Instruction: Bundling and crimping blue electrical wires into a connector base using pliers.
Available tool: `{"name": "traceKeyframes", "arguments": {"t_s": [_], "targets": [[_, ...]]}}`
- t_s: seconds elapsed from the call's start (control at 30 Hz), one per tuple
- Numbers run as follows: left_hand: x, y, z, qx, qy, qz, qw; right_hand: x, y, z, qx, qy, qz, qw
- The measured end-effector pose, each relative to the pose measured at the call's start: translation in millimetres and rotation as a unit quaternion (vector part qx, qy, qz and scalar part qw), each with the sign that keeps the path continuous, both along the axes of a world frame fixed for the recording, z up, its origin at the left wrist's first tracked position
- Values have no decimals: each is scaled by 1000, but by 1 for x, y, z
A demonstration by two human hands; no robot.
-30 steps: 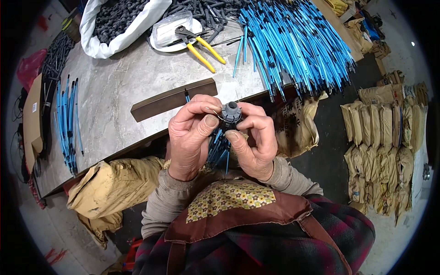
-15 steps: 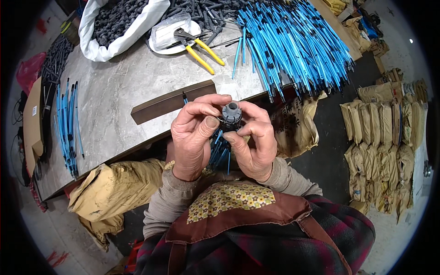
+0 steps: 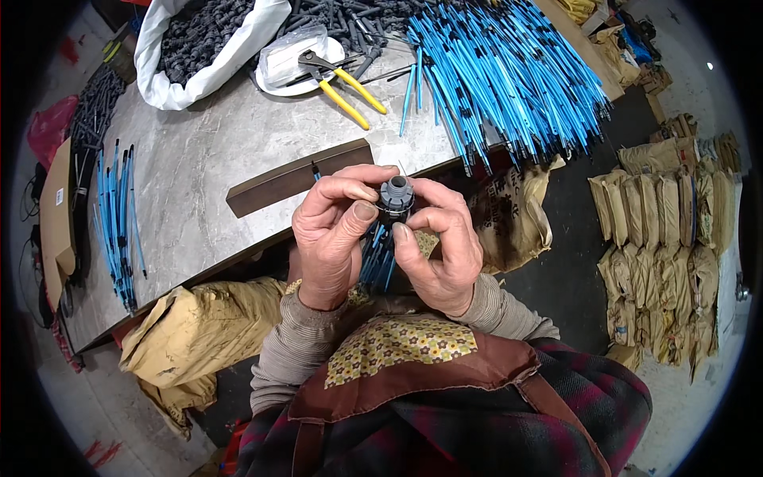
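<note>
Both hands meet in front of my chest around a small grey round fitting (image 3: 395,193) with a threaded neck. My left hand (image 3: 332,232) pinches its left side between thumb and fingers. From the right, my right hand (image 3: 439,245) grips it with thumb and fingertips. Several thin blue tubes (image 3: 377,258) hang down from under the fitting between my palms. Just beyond my fingers lies a dark brown bar (image 3: 296,176) at the near edge of the grey table (image 3: 199,183).
A big heap of blue tubes (image 3: 509,75) covers the table's far right. Yellow-handled pliers (image 3: 342,79) lie by a white dish. A white sack of dark parts (image 3: 199,40) stands at the back, and a few blue tubes (image 3: 118,215) lie at left. Tan sacks (image 3: 675,230) line the floor at right.
</note>
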State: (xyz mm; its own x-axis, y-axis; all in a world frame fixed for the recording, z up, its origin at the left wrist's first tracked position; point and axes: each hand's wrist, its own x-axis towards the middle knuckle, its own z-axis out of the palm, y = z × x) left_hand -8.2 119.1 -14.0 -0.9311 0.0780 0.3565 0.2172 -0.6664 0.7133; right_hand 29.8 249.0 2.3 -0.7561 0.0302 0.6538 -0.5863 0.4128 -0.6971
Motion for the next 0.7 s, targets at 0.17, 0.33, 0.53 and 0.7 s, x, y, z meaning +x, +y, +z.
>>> {"name": "traceKeyframes", "arguments": {"t_s": [0.17,0.33,0.53,0.7], "targets": [[-1,0,-4,3,10,-3,1000,-1,2,0,-3,7,8,1000],[1,1,-3,26,-18,-8,999,-1,2,3,-6,5,20,1000],[2,-2,2,54,-66,-52,995,-4,6,3,-26,10,56,998],[-2,-8,5,58,-82,-107,989,-3,9,0,-98,-33,92,990]]}}
